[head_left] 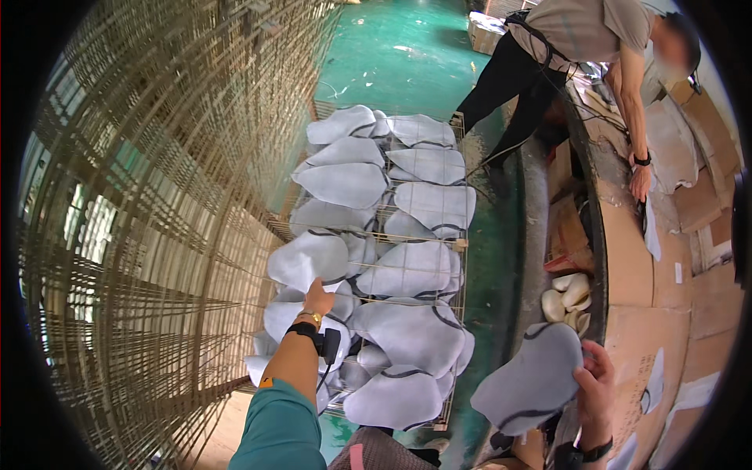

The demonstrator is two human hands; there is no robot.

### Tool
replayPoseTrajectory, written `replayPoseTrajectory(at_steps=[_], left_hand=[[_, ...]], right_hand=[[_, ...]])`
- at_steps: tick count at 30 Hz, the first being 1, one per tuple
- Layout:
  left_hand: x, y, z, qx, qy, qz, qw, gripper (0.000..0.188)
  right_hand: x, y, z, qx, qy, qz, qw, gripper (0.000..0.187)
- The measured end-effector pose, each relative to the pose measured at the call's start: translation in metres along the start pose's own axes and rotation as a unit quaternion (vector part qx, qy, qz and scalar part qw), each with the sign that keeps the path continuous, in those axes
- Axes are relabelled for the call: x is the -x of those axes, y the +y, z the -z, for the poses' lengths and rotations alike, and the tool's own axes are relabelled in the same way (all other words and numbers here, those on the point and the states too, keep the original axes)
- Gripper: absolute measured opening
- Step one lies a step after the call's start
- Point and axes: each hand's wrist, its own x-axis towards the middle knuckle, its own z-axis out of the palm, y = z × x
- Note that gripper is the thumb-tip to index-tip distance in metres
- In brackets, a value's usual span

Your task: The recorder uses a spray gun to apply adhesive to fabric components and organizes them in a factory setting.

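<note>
My right hand (597, 384) grips a grey, rounded fabric piece (525, 380) with dark curved bands by its edge, holding it up right of the rack. My left hand (317, 298) reaches over the rack, its fingers closed on the lower edge of a similar grey piece (301, 258). Part of that grip is hidden behind the hand. Several more of these grey pieces (411, 333) lie overlapping in rows on the wire rack (468, 180).
Stacked bamboo-like lattice frames (180, 227) rise on the left. Along the right runs a cardboard-covered bench (627, 270), where a co-worker (583, 31) bends over a grey piece (652, 227). Cream-coloured curved shapes (568, 298) sit beside the bench. The floor (384, 47) is green.
</note>
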Motion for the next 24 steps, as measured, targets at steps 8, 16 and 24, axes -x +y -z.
replayPoseTrajectory(at_steps=[8,16,24], left_hand=[[-0.003,0.018,-0.013,0.517,-0.027,0.21,0.829,0.076],[0.019,0.043,0.003,0.631,0.034,0.235,0.738,0.055],[0.083,0.032,0.013,0.538,-0.015,0.149,0.829,0.028]], right_hand=[[-0.081,-0.001,-0.123,-0.152,-0.024,0.053,0.987,0.032],[-0.197,0.145,-0.143,-0.012,-0.021,-0.014,1.0,0.019],[-0.122,0.185,-0.072,-0.091,-0.044,-0.109,0.989,0.033]])
